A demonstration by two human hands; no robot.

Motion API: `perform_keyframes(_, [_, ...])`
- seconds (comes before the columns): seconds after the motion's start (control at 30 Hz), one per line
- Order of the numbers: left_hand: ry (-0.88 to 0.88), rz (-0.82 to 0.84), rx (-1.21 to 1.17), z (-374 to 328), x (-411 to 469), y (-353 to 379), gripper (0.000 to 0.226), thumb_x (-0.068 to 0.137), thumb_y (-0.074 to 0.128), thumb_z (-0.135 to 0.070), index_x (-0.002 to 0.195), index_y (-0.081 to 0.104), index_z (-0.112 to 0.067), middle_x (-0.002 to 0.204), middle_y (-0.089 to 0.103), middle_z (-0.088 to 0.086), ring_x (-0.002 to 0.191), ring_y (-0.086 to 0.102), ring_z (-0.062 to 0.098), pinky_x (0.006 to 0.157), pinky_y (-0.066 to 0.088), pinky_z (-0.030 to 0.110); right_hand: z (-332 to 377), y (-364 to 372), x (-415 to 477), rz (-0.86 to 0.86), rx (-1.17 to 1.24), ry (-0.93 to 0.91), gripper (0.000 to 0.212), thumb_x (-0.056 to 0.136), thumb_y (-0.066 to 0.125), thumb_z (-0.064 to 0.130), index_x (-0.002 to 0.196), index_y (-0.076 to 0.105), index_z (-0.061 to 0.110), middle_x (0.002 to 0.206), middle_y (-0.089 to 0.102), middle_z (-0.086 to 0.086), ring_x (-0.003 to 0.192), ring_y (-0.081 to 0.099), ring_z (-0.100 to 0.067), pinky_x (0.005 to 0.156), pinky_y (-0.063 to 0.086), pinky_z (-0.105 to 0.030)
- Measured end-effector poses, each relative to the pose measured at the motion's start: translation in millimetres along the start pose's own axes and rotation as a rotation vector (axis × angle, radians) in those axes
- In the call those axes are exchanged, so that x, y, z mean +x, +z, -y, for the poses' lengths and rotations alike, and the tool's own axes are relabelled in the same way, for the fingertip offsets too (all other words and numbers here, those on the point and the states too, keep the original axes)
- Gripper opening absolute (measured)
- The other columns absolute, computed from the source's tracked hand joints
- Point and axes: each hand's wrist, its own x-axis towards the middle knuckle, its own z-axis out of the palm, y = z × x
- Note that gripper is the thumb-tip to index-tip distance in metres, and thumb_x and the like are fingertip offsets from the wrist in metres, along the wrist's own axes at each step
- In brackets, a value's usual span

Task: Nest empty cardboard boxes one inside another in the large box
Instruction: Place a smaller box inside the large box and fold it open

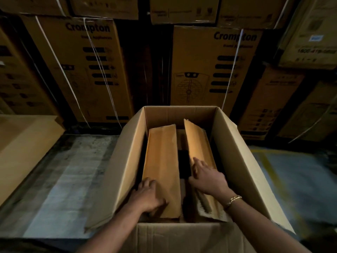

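A large open cardboard box (242, 161) stands on the floor in front of me, its flaps spread outward. Inside it sits a smaller box with two long top flaps: a left flap (161, 161) lying nearly flat and a right flap (198, 143) raised at a slant, with a dark gap between them. My left hand (147, 196) presses on the near end of the left flap, fingers curled over its edge. My right hand (206, 175) rests with straight fingers on the right flap. A moulded pulp insert (207, 210) shows below my right wrist.
Tall stacked printed cartons (87, 70) with white straps wall off the far side. A flat cardboard sheet or box (21, 143) lies at the left. Bare grey floor (69, 179) runs left of the large box, and floor with a yellow line (291, 179) lies right.
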Motion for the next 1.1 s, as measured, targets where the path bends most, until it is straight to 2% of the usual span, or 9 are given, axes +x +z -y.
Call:
perform_keyframes(0.17, [0.101, -0.106, -0.005, -21.4, -16.6, -4.4, 0.120, 0.067, 0.035, -0.097, 0.159, 0.006, -0.025, 0.167, 0.001, 0.000, 0.152, 0.010, 0.026, 0.120, 0.021, 0.049, -63.0, -53.2, -29.6, -0.203, -0.169, 0.087, 0.062, 0.095, 0.045, 0.044, 0.152, 0.028, 0.030, 0.153, 0.042, 0.001, 0.136, 0.042, -0.022, 0.108, 0.040, -0.043])
perform_keyframes(0.3, [0.102, -0.187, 0.033, -52.7, -18.3, -11.8, 0.133, 0.058, 0.036, -0.102, 0.160, -0.003, -0.026, 0.168, -0.005, 0.002, 0.153, 0.009, 0.030, 0.118, 0.026, 0.053, -106.9, -53.8, -47.2, -0.127, -0.124, 0.266, 0.071, 0.097, 0.048, 0.034, 0.158, 0.011, 0.026, 0.156, 0.035, -0.003, 0.132, 0.045, -0.028, 0.103, 0.047, -0.047])
perform_keyframes(0.4, [0.070, -0.140, 0.011, -68.7, -12.0, -12.8, 0.117, 0.078, 0.061, -0.073, 0.159, -0.007, -0.024, 0.167, -0.010, 0.007, 0.152, 0.010, 0.034, 0.117, 0.026, 0.051, -106.6, -36.7, -52.3, -0.124, 0.009, 0.286, 0.073, 0.100, 0.039, 0.030, 0.159, -0.003, 0.027, 0.156, 0.035, -0.005, 0.123, 0.053, -0.029, 0.094, 0.051, -0.046])
perform_keyframes(0.5, [0.057, -0.131, -0.071, -68.6, -18.0, -17.8, 0.098, 0.091, 0.062, -0.045, 0.159, -0.007, -0.025, 0.168, -0.005, 0.006, 0.150, 0.020, 0.032, 0.116, 0.031, 0.044, -106.4, -34.0, -55.6, -0.174, 0.056, 0.306, 0.073, 0.099, 0.040, 0.031, 0.160, -0.001, 0.026, 0.158, 0.035, -0.006, 0.126, 0.053, -0.030, 0.094, 0.051, -0.042])
perform_keyframes(0.6, [0.039, -0.311, -0.169, -42.3, -33.2, -38.4, 0.088, 0.096, 0.057, -0.031, 0.159, -0.005, -0.034, 0.158, 0.032, 0.004, 0.107, 0.065, 0.018, 0.083, 0.058, 0.032, -111.7, -30.0, -57.0, -0.175, 0.085, 0.337, 0.073, 0.100, 0.043, 0.034, 0.159, -0.001, 0.028, 0.160, 0.035, -0.005, 0.130, 0.051, -0.027, 0.092, 0.052, -0.039])
perform_keyframes(0.7, [-0.109, -0.518, -0.159, 0.6, -45.5, -68.4, 0.083, 0.097, 0.055, -0.021, 0.158, 0.000, -0.032, 0.118, 0.059, 0.003, 0.072, 0.061, 0.010, 0.059, 0.055, 0.027, -114.2, -30.9, -55.8, -0.154, 0.086, 0.344, 0.074, 0.100, 0.045, 0.034, 0.159, 0.001, 0.029, 0.159, 0.036, -0.006, 0.131, 0.051, -0.027, 0.091, 0.054, -0.040])
perform_keyframes(0.87, [-0.191, -0.691, 0.133, 33.0, -49.3, -68.5, 0.060, 0.095, 0.055, -0.027, 0.150, 0.036, -0.016, 0.122, 0.060, 0.006, 0.101, 0.059, 0.023, 0.071, 0.051, 0.036, -99.1, -41.3, -42.7, -0.156, -0.133, 0.336, 0.067, 0.095, 0.043, 0.023, 0.155, 0.014, 0.016, 0.153, 0.040, -0.005, 0.132, 0.045, -0.027, 0.096, 0.049, -0.043])
perform_keyframes(1.0, [-0.186, -0.734, -0.033, 31.6, -43.4, -64.5, 0.060, 0.097, 0.057, -0.025, 0.152, 0.035, -0.016, 0.132, 0.054, 0.008, 0.108, 0.059, 0.025, 0.077, 0.050, 0.036, -86.6, -56.2, -14.2, -0.128, -0.170, 0.274, 0.075, 0.093, 0.048, 0.016, 0.159, 0.012, 0.016, 0.161, 0.030, -0.002, 0.137, 0.043, -0.026, 0.100, 0.048, -0.042])
perform_keyframes(1.1, [-0.176, -0.751, -0.040, 23.0, -29.5, -72.5, 0.060, 0.097, 0.056, -0.025, 0.152, 0.036, -0.014, 0.139, 0.050, 0.008, 0.111, 0.059, 0.027, 0.080, 0.052, 0.038, -72.1, -59.0, 5.2, -0.168, -0.372, 0.186, 0.075, 0.095, 0.048, 0.020, 0.159, 0.010, 0.017, 0.167, 0.009, -0.008, 0.153, 0.012, -0.033, 0.122, 0.022, -0.050])
